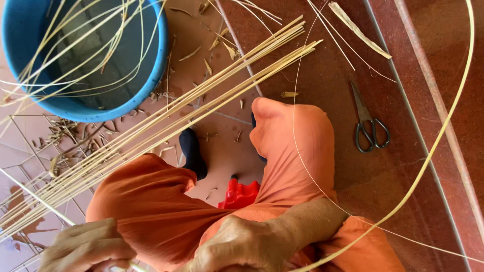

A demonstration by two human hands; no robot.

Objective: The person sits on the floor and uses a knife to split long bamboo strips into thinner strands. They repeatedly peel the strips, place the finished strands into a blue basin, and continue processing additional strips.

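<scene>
Bamboo strip, long and pale, arcing from the right hand, closed around its near end at the lap, out over the red floor; left hand curled on another sliver; best fed slowly, curve wide, avoiding kinks.

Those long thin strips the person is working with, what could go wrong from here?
The long curved strip sweeps wide across the floor and over the right forearm; it might kink, or whip back if the right hand slips. The bundle of straight strips lies across the left knee, near the left hand, and could slide off and scatter. The scissors lie on the floor beside the right leg, inside the loop, where a strip or a leg could catch them.
</scene>
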